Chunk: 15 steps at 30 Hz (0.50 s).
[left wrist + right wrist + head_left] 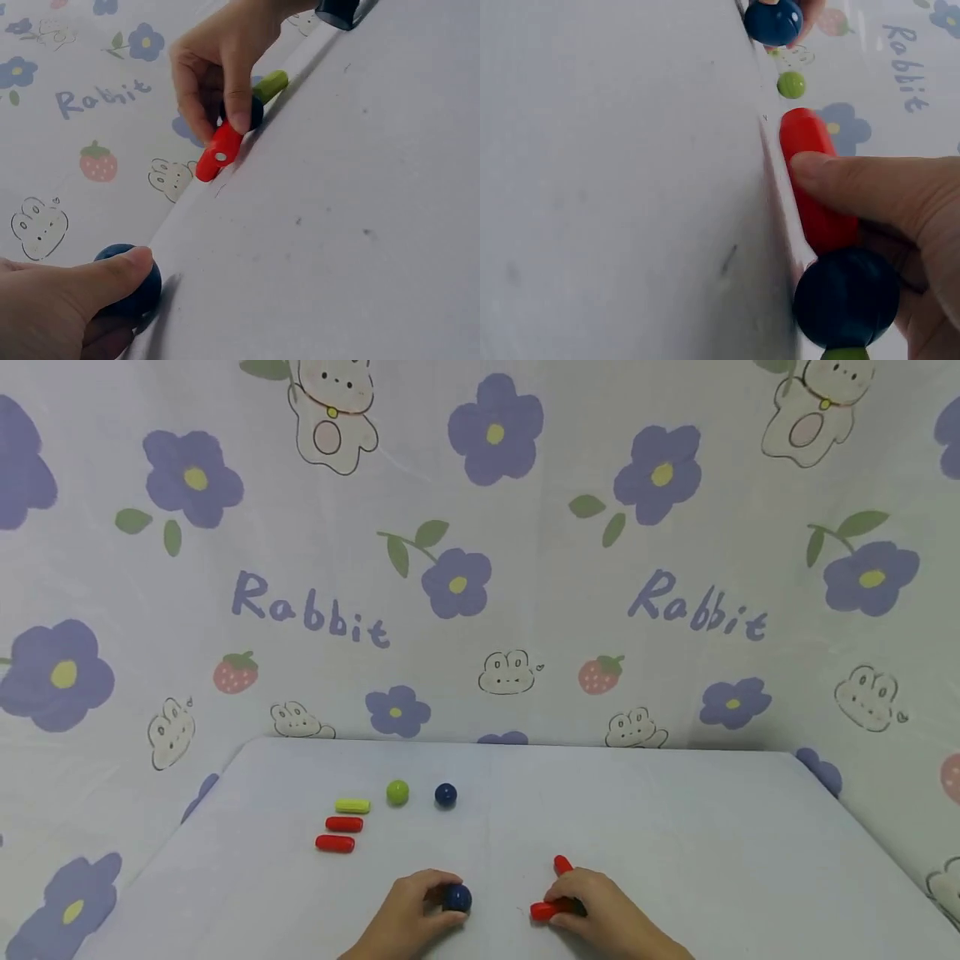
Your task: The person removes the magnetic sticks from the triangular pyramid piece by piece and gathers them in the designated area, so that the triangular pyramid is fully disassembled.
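Note:
In the head view my left hand [411, 917] holds a dark blue ball [457, 897] between thumb and fingers, low over the white table. My right hand [603, 912] pinches a red rod [546, 911]. A second red rod [562, 865] shows just behind those fingers, partly hidden. In the right wrist view, the pinched red rod [810, 180] meets another dark blue ball [847, 298], and a lime green piece [845, 353] touches that ball's far side. The left wrist view shows that lime rod [271, 86] beyond the ball.
Farther back on the left of the white table [712, 827] lie a yellow-green rod [352, 806] and two red rods [344, 824]. Beside them are a lime green ball [397, 792] and a dark blue ball [446, 795]. A printed curtain [555, 527] hangs behind.

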Tool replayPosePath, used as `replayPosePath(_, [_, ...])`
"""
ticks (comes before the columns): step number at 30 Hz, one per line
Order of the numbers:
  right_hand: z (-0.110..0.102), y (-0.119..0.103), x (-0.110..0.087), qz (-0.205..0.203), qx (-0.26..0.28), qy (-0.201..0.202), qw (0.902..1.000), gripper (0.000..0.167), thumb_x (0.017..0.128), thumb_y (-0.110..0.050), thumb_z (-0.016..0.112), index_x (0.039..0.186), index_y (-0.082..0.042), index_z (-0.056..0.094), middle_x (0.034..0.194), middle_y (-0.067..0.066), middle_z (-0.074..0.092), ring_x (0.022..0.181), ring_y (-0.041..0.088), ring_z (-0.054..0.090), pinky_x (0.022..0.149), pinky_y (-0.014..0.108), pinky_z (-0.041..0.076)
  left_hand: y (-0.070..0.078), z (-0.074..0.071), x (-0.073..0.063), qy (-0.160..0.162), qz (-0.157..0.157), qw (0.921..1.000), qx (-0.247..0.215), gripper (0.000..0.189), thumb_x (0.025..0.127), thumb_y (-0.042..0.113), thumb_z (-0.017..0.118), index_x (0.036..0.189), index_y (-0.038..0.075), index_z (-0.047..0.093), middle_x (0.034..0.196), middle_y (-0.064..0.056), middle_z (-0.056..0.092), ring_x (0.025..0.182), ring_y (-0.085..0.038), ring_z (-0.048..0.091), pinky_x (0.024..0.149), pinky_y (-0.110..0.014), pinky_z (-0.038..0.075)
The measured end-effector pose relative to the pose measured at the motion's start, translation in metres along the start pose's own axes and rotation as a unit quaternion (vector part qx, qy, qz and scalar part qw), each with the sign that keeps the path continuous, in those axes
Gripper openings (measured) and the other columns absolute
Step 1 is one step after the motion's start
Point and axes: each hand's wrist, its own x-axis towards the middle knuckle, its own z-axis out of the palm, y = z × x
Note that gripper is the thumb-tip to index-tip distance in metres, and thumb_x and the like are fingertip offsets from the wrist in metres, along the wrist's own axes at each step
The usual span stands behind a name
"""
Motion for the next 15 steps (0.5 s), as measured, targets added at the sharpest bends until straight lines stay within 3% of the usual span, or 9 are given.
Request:
replayPosePath(4, [-0.0015,0.003,-0.0027,-0.023,-0.001,0.002,0.9997,0.014,0.081,-0.012,0.07,0.095,-0.01,0.069,0.092,-0.007,0.064,0.086,0.005,0.055,0.081,0.025,0.05,-0.005,-0.0024,0.002,0.013,0.006,0.9999,-0.008,0.046,0.078,0.029,0.074,0.117,0.007,0.061,0.115,-0.008,0.064,0.101,-0.018,0.061,0.087,-0.034,0.052])
replayPosePath(15, [0.0005,-0.0011,-0.0016,-0.004,-0.008,-0.007,0.9999,0.014,0.081,-0.013,0.07,0.095,-0.011,0.069,0.094,-0.008,0.064,0.087,0.006,0.055,0.083,0.027,0.05,-0.003,0.0027,0.0027,0.038,0.011,0.9992,0.008,0.048,0.079,0.028,0.072,0.121,0.008,0.059,0.119,-0.008,0.063,0.11,-0.022,0.059,0.091,-0.036,0.05])
